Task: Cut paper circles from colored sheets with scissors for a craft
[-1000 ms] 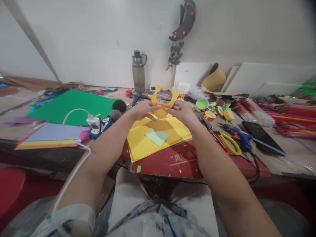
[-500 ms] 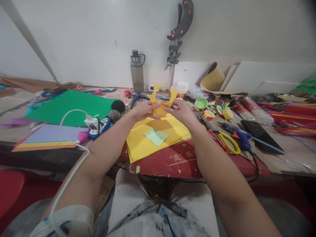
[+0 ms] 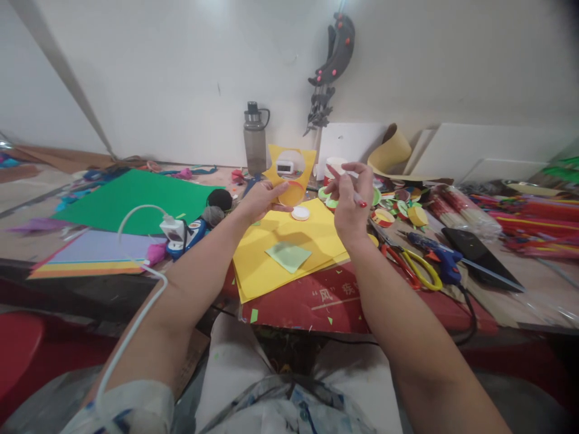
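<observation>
My left hand (image 3: 262, 202) pinches a yellow paper offcut (image 3: 307, 158) by its lower left, holding it up above the table. A large round hole is cut in the offcut. Lower on it shows a round orange-yellow shape with a darker outline; whether it is drawn or separate I cannot tell. My right hand (image 3: 353, 196) is raised to the right, its fingers closed round a pen (image 3: 359, 199) with a red end. Below the hands, a white round lid (image 3: 300, 213) lies on yellow paper sheets (image 3: 253, 265), with a pale green paper piece (image 3: 289, 256) nearer me.
To the right lie yellow-and-red-handled scissors (image 3: 420, 268), a blue glue gun (image 3: 446, 259) and a black phone (image 3: 482, 259). Green paper (image 3: 136, 202) and a blue power strip (image 3: 183, 241) with a white cable are on the left. A grey bottle (image 3: 256, 141) stands behind.
My right hand has let go of the yellow offcut and moved right and up with the pen. My left hand still holds the offcut. The white lid now shows on the sheets.
</observation>
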Tool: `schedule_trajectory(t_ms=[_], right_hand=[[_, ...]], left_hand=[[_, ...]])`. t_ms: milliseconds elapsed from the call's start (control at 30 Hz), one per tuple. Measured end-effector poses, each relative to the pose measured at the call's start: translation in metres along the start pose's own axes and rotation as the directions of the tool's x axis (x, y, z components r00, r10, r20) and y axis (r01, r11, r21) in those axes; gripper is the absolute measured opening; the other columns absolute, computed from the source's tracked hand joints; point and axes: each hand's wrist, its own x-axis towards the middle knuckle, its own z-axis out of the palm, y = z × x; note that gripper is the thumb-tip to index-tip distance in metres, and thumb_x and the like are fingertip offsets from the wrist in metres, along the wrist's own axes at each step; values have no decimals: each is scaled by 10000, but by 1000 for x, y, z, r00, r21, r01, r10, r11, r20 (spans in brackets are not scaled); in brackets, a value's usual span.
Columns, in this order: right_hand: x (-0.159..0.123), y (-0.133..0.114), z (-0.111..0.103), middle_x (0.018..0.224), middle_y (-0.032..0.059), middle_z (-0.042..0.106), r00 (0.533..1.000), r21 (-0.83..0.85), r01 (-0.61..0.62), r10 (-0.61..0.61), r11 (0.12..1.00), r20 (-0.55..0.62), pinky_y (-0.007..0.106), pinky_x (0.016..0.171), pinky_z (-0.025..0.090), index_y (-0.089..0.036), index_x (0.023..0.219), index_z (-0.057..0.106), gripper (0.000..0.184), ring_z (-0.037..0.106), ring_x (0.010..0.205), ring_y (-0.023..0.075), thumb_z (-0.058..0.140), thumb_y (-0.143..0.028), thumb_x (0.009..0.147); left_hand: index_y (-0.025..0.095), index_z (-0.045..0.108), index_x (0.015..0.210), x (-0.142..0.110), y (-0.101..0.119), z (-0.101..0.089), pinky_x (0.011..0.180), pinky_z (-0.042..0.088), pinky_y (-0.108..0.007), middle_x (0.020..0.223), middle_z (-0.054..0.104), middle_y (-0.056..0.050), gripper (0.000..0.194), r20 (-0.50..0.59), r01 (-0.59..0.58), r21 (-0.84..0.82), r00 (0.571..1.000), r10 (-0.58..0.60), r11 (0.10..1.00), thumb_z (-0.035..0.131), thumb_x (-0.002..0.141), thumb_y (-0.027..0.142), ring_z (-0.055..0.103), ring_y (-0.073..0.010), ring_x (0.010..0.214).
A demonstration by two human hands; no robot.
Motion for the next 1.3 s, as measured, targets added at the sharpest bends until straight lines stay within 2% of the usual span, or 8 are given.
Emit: schedule_trajectory(t_ms=[167,400,633,833,1033,1300], right_hand=[[-8,-9,5,743,0,646,984,88,32,-47,996,173,330,713,518,-247,987,570,299,639,692,166,516,-537,1033],[-10,-12,6,751,9,669,969,-28,68,-59,997,239,329,701,503,-248,934,555,308,646,693,166,521,-542,1020],[-11,-12,6,755,9,678,965,-97,115,-88,989,247,325,685,500,-252,929,545,272,644,673,155,493,-496,1036],[-10,-12,6,746,8,672,968,-110,132,-105,985,228,324,703,504,-255,923,535,288,664,690,160,470,-508,1043],[-11,-13,6,746,12,680,969,-129,134,-103,983,227,324,693,488,-254,911,530,237,651,678,163,478,-452,1031],[-11,-11,6,737,5,669,974,-134,132,-104,982,201,323,700,498,-259,904,525,267,653,681,161,464,-481,1039]], left_hand=[[104,797,1116,-2,0,5,747,703,-309,1142,812,-158,563,30,-80,32,996,79,996,927,768,527,803,-251,982],[123,826,1102,-7,3,13,760,703,-309,1176,814,-154,563,30,-101,61,995,99,993,946,737,535,798,-281,1052],[110,828,1029,-6,2,13,796,715,-354,1143,820,-145,518,-5,-87,70,996,88,994,963,721,503,802,-272,1015],[135,830,1121,-5,2,14,798,714,-359,1176,815,-150,514,23,-85,62,996,84,994,943,759,482,794,-296,1080],[135,834,1093,-6,3,15,796,714,-348,1175,817,-143,515,12,-86,69,996,86,994,958,736,485,794,-291,1074],[134,832,1123,-6,2,14,831,715,-389,1192,810,-151,499,21,-105,60,994,104,993,938,770,470,789,-308,1102]])
